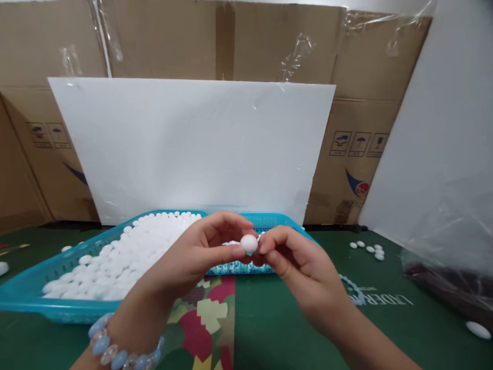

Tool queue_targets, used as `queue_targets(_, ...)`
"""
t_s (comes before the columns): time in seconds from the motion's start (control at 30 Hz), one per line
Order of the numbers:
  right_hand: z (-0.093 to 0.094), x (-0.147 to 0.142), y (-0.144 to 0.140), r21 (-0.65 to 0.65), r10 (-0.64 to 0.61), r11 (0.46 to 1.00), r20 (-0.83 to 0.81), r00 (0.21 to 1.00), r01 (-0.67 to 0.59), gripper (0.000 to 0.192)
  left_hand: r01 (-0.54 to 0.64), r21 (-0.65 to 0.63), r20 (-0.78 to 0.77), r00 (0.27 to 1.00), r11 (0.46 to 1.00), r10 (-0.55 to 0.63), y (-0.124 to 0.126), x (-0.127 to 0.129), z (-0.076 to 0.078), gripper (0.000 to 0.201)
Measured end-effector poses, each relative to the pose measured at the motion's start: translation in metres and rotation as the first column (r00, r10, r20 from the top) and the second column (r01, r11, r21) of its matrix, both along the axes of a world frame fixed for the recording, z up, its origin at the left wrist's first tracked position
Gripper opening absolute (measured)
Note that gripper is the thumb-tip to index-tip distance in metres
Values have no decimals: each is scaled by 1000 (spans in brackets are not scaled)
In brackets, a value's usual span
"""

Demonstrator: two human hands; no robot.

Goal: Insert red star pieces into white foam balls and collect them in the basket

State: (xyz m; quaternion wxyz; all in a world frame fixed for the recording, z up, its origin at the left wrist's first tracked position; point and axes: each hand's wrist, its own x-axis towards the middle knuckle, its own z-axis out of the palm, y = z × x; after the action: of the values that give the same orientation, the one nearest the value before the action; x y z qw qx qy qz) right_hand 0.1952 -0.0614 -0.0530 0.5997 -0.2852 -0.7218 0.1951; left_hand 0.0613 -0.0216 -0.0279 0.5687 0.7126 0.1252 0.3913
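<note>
- My left hand [200,246] and right hand [296,259] meet in the middle, just above the near right rim of the basket [26,293].
- Both pinch one white bead [248,243] between them: left thumb and fingertips closed on its left side, right fingertips closed on its right side.
- Bead sits in the air, over the basket's near right edge, not touching the table.
- Basket is blue, tilted across the left half of the scene, full of white beads [127,257] piled mostly on its left and far side.
- Bracelet [115,352] of pale blue and clear beads on my left wrist, near bottom edge.
- String of pale beads [354,293] lies on the green table [277,329] just right of my right hand.
- A few loose white beads [367,249] on the table at far right, well apart from my hands; one more [477,329] at the near right edge.
- White foam board [192,149] stands upright behind the basket, cardboard boxes [362,154] behind it.
- Clear plastic bag [450,257] at right.
</note>
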Motion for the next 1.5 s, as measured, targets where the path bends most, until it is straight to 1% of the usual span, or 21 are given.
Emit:
queue_targets(0.1,-1,0,-1,13,-18,1000,4,1000,17,8,20,8,-6,1000,1000,-20,0,2,0,11)
queue_targets(0.2,-3,-1,-1,44,-30,999,19,999,29,9,13,26,-13,1000,1000,-12,-1,3,0,10)
queue_targets(0.33,-3,-1,-2,113,-115,988,57,992,108,10,-27,51,-40,999,998,29,-3,5,1,10)
queue_targets(0.47,-1,1,-1,182,-166,972,97,981,147,11,-69,13,3,998,998,69,-5,7,1,11)
queue_targets(0.7,0,3,0,269,-264,937,122,957,224,14,-67,-44,67,995,997,70,-8,8,-1,17)
queue_targets(0.77,0,2,1,292,-270,929,107,957,229,15,-63,-65,79,995,996,68,-7,9,-2,16)
queue_targets(0.87,-3,2,4,344,-231,919,71,970,194,17,-51,-97,83,995,994,59,-7,9,-2,15)
queue_targets(0.9,-4,1,5,355,-225,916,64,972,188,17,-48,-89,72,996,995,55,-8,10,-3,15)
queue_targets(1.0,-6,2,7,344,-221,920,51,974,190,16,-65,-9,35,997,998,65,-13,13,-4,17)
queue_targets(1.1,-6,2,5,315,-203,931,31,979,183,14,-71,30,70,995,997,69,-18,18,-4,18)
queue_targets(1.17,-5,1,3,333,-235,917,5,972,220,14,-42,9,117,992,999,41,-19,21,-4,18)
queue_targets(1.23,-4,-1,3,368,-304,883,-25,952,292,14,1,-29,144,990,1000,3,-16,22,-4,17)
queue_targets(1.3,-5,-2,4,376,-347,864,-36,937,334,15,33,-71,157,987,997,-22,-12,21,-4,15)
queue_targets(1.4,-5,-1,6,334,-354,880,-15,935,338,14,5,-63,189,982,998,7,-5,19,-5,13)
queue_targets(1.47,-4,2,6,300,-314,905,-1,949,300,14,-42,-28,216,975,999,47,-1,17,-5,13)
queue_targets(1.5,-4,3,6,281,-271,923,-4,962,261,15,-65,-9,225,972,998,65,0,17,-5,13)
